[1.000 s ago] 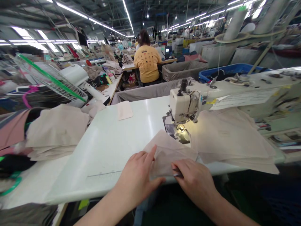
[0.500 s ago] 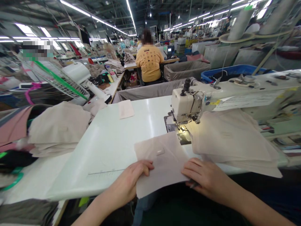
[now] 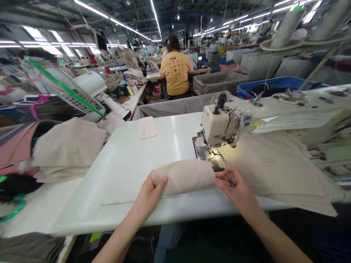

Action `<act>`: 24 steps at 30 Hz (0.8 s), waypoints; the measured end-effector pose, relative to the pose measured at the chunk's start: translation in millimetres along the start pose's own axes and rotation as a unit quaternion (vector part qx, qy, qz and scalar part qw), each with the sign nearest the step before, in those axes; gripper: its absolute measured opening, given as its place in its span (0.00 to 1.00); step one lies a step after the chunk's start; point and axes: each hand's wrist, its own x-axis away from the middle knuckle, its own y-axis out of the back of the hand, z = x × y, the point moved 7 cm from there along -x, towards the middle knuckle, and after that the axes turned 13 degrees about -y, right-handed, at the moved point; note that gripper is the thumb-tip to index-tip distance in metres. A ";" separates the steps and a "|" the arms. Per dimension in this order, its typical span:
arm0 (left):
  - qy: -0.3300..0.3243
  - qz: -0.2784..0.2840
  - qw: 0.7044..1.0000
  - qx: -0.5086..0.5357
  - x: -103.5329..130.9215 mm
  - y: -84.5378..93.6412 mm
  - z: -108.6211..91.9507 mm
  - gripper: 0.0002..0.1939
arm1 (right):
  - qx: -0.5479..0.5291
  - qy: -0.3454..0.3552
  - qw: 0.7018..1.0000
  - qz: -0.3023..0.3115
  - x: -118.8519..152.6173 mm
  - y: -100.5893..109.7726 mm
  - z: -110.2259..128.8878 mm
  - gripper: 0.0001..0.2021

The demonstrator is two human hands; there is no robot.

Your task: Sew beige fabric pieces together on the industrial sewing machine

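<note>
The step looks like lining up the beige cloth (image 3: pixel 183 177), curved over the tabletop (image 3: pixel 120 164) at eight o'clock from the sewing machine's (image 3: pixel 219 122) foot. The left hand (image 3: pixel 149 191) grips its nine-o'clock end, thumb nearest, other fingers hidden; the right hand (image 3: pixel 237 186) pinches its three-o'clock edge — probably holding a dark tool (image 3: pixel 230 178) too. The next move calls for even tension.

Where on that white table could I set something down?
Bare tabletop lies left of the sewing machine, between the small fabric piece and the held cloth. Crowded: the right side, under stacked panels, and around the left hand and right hand.
</note>
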 end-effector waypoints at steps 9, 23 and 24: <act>0.004 -0.023 0.993 -0.113 19.8 0.1 -6.1 0.15 | 0.229 0.084 0.969 -0.025 4.8 -10.2 13.3 0.07; -0.116 -0.091 0.976 -0.159 37.6 0.9 -12.4 0.16 | 0.283 0.173 0.943 0.021 6.8 -19.7 12.3 0.11; -0.118 -0.085 0.976 -0.159 37.6 0.5 -13.4 0.16 | 0.289 0.172 0.942 0.016 5.9 -19.1 10.1 0.11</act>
